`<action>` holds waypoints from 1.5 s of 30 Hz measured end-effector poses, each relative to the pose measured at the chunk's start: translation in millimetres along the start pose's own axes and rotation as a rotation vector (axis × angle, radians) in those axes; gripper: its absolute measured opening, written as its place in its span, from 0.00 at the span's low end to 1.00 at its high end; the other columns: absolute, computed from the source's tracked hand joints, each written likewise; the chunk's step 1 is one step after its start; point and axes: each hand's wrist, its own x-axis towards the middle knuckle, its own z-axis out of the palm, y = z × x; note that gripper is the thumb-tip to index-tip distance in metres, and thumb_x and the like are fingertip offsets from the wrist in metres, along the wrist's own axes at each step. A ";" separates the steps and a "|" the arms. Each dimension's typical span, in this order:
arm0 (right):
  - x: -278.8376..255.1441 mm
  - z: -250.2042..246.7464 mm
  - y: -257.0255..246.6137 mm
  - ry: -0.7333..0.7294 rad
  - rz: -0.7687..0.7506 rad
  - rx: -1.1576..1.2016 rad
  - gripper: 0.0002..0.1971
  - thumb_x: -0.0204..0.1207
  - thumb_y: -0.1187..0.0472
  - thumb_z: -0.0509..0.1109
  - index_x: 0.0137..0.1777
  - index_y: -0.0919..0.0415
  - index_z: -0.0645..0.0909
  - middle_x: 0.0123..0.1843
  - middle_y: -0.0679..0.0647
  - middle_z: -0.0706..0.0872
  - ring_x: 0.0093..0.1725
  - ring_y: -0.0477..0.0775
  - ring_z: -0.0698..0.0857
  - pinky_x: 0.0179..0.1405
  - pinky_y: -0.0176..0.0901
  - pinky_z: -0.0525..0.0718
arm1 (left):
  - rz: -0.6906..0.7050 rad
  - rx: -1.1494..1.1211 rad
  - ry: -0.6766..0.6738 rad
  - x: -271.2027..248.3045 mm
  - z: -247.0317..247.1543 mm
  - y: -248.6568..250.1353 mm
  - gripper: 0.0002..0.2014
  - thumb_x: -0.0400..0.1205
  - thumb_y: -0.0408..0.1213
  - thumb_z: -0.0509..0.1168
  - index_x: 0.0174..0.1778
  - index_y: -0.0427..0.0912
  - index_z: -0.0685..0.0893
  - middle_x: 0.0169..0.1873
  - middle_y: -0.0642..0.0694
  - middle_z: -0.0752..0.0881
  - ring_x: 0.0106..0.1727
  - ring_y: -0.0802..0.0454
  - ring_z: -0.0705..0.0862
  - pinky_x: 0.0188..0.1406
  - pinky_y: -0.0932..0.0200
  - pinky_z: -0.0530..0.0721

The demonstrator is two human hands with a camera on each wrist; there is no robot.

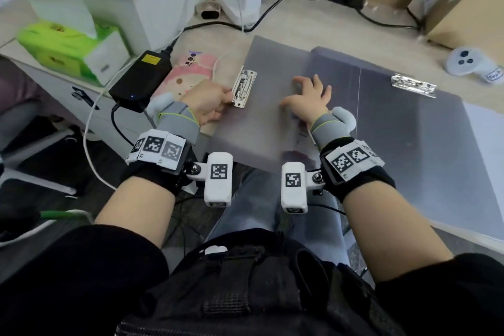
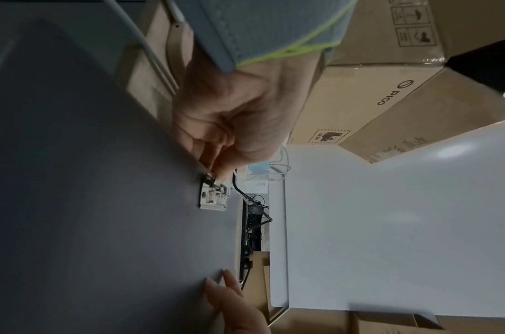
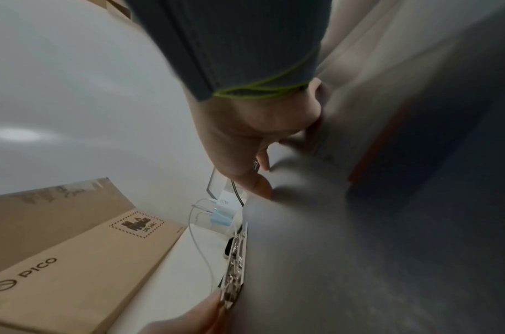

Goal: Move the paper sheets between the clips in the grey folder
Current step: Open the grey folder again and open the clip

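The grey folder (image 1: 409,131) lies open on the desk. Its left leaf (image 1: 261,63) carries a metal clip (image 1: 244,86) at the left edge, and a second clip (image 1: 413,85) sits on the right leaf. My left hand (image 1: 229,99) pinches the near end of the left clip, which the left wrist view shows as the same clip (image 2: 214,194) between thumb and finger (image 2: 216,167). My right hand (image 1: 302,90) presses spread fingers flat on the left leaf. A paper sheet with faint red print (image 1: 296,133) shows through by my right wrist.
Left of the folder lie a pink phone (image 1: 188,76), a black power adapter (image 1: 141,79) with cables and a green tissue box (image 1: 71,46). A power strip (image 1: 237,0) and cardboard boxes (image 1: 463,0) stand behind. A white controller (image 1: 469,63) sits far right.
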 end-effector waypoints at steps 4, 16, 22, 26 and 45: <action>7.1 -0.6 3.2 -0.045 0.015 -0.043 0.33 0.72 0.59 0.67 0.76 0.40 0.62 0.86 0.42 0.41 0.84 0.58 0.32 0.79 0.73 0.40 | 0.011 0.029 0.009 8.2 0.4 -4.9 0.14 0.83 0.24 0.55 0.39 0.42 0.83 0.22 0.54 0.88 0.29 0.56 0.83 0.32 0.61 0.86; 8.1 -3.3 4.8 -0.092 0.024 -0.114 0.34 0.74 0.58 0.65 0.79 0.41 0.57 0.86 0.43 0.38 0.84 0.60 0.32 0.77 0.76 0.37 | -0.033 -0.015 -0.043 1.8 2.1 7.3 0.14 0.85 0.46 0.56 0.39 0.46 0.80 0.30 0.51 0.88 0.27 0.55 0.84 0.25 0.68 0.82; 5.3 -5.5 4.5 -0.100 0.025 -0.115 0.33 0.75 0.57 0.65 0.79 0.42 0.57 0.86 0.43 0.38 0.84 0.59 0.32 0.78 0.75 0.37 | 0.188 0.116 0.157 8.0 4.7 12.0 0.15 0.82 0.50 0.61 0.36 0.43 0.81 0.33 0.49 0.82 0.29 0.57 0.79 0.29 0.66 0.78; 2.9 -9.1 3.6 -0.106 0.021 -0.122 0.33 0.75 0.56 0.66 0.79 0.41 0.57 0.86 0.42 0.38 0.85 0.58 0.33 0.77 0.74 0.36 | 0.343 0.219 0.240 16.4 10.8 20.3 0.19 0.85 0.47 0.56 0.30 0.47 0.81 0.36 0.43 0.82 0.35 0.52 0.77 0.41 0.54 0.79; 18.0 -56.5 27.0 -0.142 -0.006 0.390 0.24 0.74 0.65 0.70 0.71 0.56 0.75 0.74 0.54 0.74 0.75 0.51 0.71 0.69 0.37 0.69 | 0.448 0.761 0.432 27.9 65.7 55.0 0.12 0.76 0.41 0.63 0.51 0.53 0.87 0.60 0.42 0.84 0.72 0.39 0.72 0.73 0.41 0.71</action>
